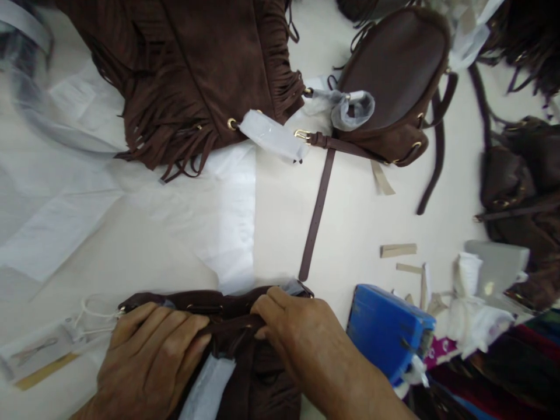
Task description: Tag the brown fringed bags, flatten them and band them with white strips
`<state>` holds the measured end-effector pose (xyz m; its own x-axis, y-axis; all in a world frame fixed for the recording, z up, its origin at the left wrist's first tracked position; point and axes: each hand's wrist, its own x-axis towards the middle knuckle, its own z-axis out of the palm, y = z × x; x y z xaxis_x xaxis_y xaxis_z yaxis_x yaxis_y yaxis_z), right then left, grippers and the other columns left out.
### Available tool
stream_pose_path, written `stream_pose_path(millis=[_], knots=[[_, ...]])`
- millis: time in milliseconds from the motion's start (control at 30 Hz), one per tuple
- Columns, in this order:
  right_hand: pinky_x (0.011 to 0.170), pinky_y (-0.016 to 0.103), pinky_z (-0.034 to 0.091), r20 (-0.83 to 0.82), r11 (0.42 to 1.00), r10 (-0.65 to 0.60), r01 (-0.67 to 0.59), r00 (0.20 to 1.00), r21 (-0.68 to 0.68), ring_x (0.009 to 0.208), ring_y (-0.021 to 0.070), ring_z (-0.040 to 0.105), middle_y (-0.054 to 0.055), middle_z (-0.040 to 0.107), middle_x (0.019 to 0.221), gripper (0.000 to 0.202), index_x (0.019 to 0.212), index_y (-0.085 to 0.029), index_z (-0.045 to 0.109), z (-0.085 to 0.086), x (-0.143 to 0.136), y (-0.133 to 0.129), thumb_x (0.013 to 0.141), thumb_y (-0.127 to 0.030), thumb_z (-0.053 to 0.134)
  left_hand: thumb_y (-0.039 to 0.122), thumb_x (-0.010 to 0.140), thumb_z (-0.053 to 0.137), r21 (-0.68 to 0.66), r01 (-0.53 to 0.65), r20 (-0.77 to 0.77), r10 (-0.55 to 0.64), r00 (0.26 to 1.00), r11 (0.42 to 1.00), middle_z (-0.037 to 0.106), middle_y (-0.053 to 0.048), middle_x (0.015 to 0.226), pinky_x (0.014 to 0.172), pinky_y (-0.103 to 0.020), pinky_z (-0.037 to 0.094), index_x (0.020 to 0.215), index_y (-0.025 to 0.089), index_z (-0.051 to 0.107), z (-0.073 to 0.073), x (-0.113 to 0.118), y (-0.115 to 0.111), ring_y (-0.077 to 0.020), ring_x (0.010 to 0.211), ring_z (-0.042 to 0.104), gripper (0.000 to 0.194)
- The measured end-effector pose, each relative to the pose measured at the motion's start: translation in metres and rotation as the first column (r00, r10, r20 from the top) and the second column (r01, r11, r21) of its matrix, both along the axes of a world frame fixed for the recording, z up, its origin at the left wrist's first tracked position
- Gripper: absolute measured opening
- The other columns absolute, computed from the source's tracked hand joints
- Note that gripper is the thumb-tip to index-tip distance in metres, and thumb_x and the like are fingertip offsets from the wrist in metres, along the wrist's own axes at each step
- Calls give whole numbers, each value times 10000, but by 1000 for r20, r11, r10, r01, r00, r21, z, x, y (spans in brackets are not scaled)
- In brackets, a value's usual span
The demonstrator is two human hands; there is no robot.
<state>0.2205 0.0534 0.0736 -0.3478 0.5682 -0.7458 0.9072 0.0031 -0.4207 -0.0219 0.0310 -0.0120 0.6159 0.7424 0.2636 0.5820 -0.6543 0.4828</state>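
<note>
A dark brown handbag [273, 379] lies at the near edge, its upper rim toward the table's middle. My left hand [153, 356] is closed around the left part of the rim, fingers bent over it. With thumb and fingers pinched, my right hand [297, 332] grips a brown strap [231, 325] that stretches between both hands across the bag. A piece of clear plastic wrap [209, 388] hangs over the bag's front. Hang tags [44, 344] on white string lie beside my left hand. The bag's lower part is out of frame.
A fringed brown bag [205, 70] and a smooth brown bag [389, 70] lie at the back. A loose strap end [318, 216] reaches forward. White tissue [236, 233] covers the left side. A blue box [389, 329] stands at right, near paper strips [398, 250] and more bags [525, 169].
</note>
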Motion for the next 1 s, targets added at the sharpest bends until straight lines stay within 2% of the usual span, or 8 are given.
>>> stream_pose_path(millis=[200,400,500,600,667,733,833,1000], knots=[[631,280,405,-57,995,-95,94,994,-14,759,141,618,-3,654,999,92,998,-198,584,-5,6,-4,934,-132,585,151,900,651,41,20,-73,-17,997,999,690,-89,824,806,-465,464,995,100,634,3,3,3,-256,805,631,109],[648,311,396,-17,994,-83,84,996,64,801,179,613,10,640,1019,107,996,-200,582,-19,4,-15,914,-146,623,178,926,597,10,65,-131,-63,989,998,684,-100,845,766,-432,427,1019,93,628,11,8,13,-259,803,594,130],[652,319,395,-43,991,-103,106,994,83,791,183,609,4,632,1002,108,985,-209,572,-22,5,-20,914,-146,624,287,954,555,-136,108,-162,-130,978,985,691,-86,949,835,-423,413,1094,123,618,16,0,25,-252,865,601,225],[641,316,391,-92,985,-141,150,986,90,778,180,606,-4,625,978,123,955,-220,554,-25,6,-24,910,-123,615,309,964,515,-330,228,-152,-290,945,916,688,-41,1076,950,-372,389,1179,182,596,21,-15,46,-220,993,607,263],[629,317,385,-99,982,-147,157,984,103,767,185,602,-3,621,961,134,942,-224,548,-28,7,-26,903,-115,616,302,961,513,-389,316,-116,-387,915,865,692,-9,1078,968,-333,390,1176,215,596,22,-24,59,-192,1012,611,247],[614,319,376,-90,981,-145,155,985,116,746,188,596,-3,618,947,149,944,-226,549,-29,7,-27,893,-110,626,306,965,519,-402,356,-100,-427,899,844,700,11,1035,941,-322,415,1150,238,605,21,-28,67,-181,988,621,215],[602,311,374,-80,980,-147,157,986,124,731,179,593,-5,616,935,175,948,-225,549,-30,7,-30,879,-90,635,302,985,504,-406,352,-118,-430,895,844,700,14,959,868,-338,454,1079,253,622,17,-27,71,-185,915,629,159],[635,298,402,-43,980,-144,149,989,134,781,176,613,4,619,957,176,968,-220,556,-32,9,-34,885,-88,636,357,1002,483,-299,391,-135,-444,886,871,666,3,840,763,-363,454,963,238,623,12,-19,72,-186,755,606,187]])
